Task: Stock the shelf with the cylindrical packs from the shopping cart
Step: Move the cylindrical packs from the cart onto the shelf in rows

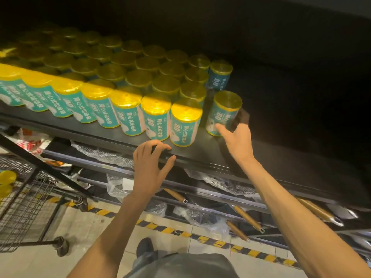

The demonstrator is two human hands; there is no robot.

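My right hand (236, 139) reaches to the pack (222, 113) standing upright right of centre in the frame, on the dark shelf (200, 151). My thumb lies on its teal label low on the near side, and my other fingers wrap round its far side, so I am holding it. It stands just right of the front row, a little apart from the last pack there.

My left hand (149, 167) rests on the shelf's front edge at centre frame, fingers loosely curled over the lip, holding nothing.

The packs (120, 77), yellow-topped and teal-labelled, fill the shelf in rows across the upper left. One more pack (219, 75) stands alone behind mine.

The cart (26, 193) is at the lower left, with yellow packs (7, 181) showing inside its wire basket.
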